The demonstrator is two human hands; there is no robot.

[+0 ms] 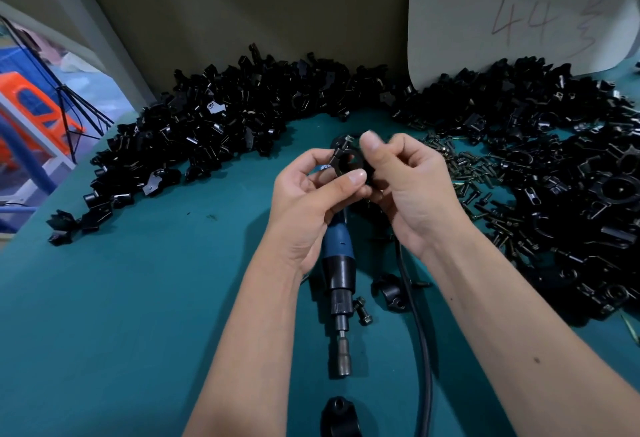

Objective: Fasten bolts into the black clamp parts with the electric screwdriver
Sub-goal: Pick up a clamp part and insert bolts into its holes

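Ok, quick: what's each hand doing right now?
Left hand: grips the clamp, thumb on its front.
Right hand: fingers curled at the clamp's right side, pinching it; no screwdriver in hand.

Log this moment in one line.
hands: both hold clamp | bolt: in clamp | screwdriver: lying on table

The screwdriver (338, 273) lies on the desk (145, 298) beneath both hands, its cable (420, 343) to the right. A heap of clamp parts (207, 128) curves behind and left; bolts (474, 176) and more parts (581, 173) lie right, a board (512, 10) behind them.
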